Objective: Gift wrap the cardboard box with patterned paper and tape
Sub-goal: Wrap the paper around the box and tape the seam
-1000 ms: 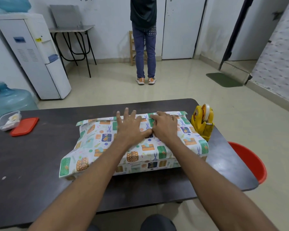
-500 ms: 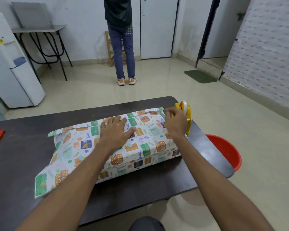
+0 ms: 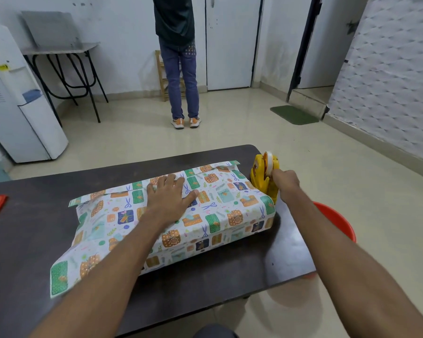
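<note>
Pressed flat with fingers spread, the left hand (image 3: 167, 200) held the patterned paper (image 3: 220, 206) on the counter (image 3: 22, 240); it hid the box fully. Farther, the right hand (image 3: 285, 179) touched the yellow tape dispenser (image 3: 264, 175); its grip I cannot tell.

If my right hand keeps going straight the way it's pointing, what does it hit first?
Your right hand points away from you at the yellow tape dispenser and looks to be already at it, so it would likely meet the dispenser first. Actual contact is hard to judge.
</note>
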